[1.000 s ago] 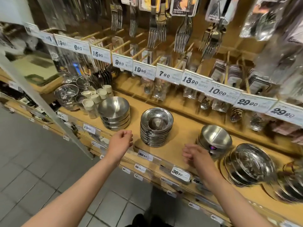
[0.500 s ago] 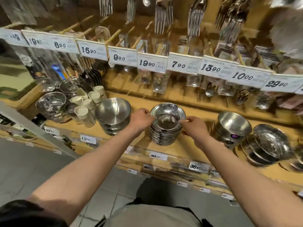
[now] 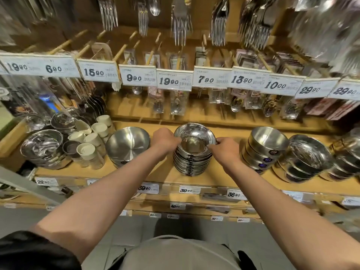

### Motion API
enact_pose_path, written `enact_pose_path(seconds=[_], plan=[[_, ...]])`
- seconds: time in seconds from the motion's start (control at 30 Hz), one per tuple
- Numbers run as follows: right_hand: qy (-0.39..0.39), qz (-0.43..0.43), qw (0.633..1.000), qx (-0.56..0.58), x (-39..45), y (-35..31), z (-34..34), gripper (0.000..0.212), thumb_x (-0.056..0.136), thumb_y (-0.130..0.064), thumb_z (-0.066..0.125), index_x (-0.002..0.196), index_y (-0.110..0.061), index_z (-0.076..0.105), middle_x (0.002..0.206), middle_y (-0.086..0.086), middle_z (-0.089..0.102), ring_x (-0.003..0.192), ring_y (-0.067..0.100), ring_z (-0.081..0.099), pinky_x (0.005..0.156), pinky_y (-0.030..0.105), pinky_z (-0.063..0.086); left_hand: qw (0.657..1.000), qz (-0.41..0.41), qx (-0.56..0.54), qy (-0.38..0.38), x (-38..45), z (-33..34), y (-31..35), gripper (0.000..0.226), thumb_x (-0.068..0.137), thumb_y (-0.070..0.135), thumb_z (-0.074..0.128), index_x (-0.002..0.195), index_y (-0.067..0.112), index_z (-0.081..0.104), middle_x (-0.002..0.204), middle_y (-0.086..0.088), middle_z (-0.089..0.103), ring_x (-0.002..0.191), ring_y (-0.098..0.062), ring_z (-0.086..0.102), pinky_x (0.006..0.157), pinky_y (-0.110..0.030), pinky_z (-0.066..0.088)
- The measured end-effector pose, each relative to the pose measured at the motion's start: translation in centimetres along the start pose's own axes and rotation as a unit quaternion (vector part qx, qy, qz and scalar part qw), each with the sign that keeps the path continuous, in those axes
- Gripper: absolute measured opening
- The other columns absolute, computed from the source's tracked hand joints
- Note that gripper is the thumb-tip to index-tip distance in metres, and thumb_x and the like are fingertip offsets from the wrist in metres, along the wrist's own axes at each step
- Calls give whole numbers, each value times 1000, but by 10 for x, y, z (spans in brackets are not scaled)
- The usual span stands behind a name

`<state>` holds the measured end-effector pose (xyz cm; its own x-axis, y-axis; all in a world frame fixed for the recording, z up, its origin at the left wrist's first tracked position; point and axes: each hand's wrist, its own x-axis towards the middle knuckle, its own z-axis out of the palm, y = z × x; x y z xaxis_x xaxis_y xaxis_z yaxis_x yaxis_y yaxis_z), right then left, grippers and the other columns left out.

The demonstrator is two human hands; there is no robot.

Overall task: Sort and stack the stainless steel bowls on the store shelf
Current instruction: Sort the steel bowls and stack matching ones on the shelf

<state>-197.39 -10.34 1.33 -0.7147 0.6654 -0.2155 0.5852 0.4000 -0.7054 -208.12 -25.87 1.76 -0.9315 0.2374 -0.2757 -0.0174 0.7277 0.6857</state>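
Note:
A stack of several shallow steel bowls (image 3: 191,161) stands in the middle of the wooden shelf (image 3: 159,178). Its top bowl (image 3: 194,136) is tilted up at the back. My left hand (image 3: 164,140) grips that bowl's left rim and my right hand (image 3: 224,151) pinches its right rim. Left of the stack sits a short stack of wide brushed bowls (image 3: 127,146). To the right stand a stack of deep bowls with round stickers (image 3: 265,149) and further shiny bowl stacks (image 3: 305,158).
White-lidded glass cups (image 3: 91,145) and more steel bowls (image 3: 41,147) crowd the shelf's left end. Price tags (image 3: 174,79) and packed spoons hang on pegs above the bowls, forks higher up. Lower shelf edges carry price labels (image 3: 189,190); grey tiled floor lies below.
Both hands have gone from hovering at the shelf's front edge to the middle stack and taken hold of its top bowl, which now tips up. The view has moved closer.

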Motion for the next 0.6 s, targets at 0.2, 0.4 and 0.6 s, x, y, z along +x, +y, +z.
enact_pose_path(seconds=[0.2,0.4,0.6], plan=[[-2,3,1000,-6,-1,-11,1,15,81,-12,68,68,-5,68,65,8,57,64,22,48,56,32,35,999,1,-31,-20,8,-6,-3,17,82,11,67,71,13,54,72,-9,55,69,-17,53,62,-33,40],[15,22,999,-25,-3,-4,4,18,81,-13,68,64,-8,64,60,4,55,59,20,48,49,31,33,998,-6,-25,-54,6,-2,-7,17,81,16,64,68,17,53,70,-6,56,67,-18,52,61,-32,39],[13,22,999,-33,-1,-4,6,13,84,-19,66,84,-7,70,77,8,65,77,26,59,54,31,37,996,-11,-37,-77,7,-2,-7,14,83,22,63,74,16,55,75,-7,60,70,-20,55,64,-33,42]])
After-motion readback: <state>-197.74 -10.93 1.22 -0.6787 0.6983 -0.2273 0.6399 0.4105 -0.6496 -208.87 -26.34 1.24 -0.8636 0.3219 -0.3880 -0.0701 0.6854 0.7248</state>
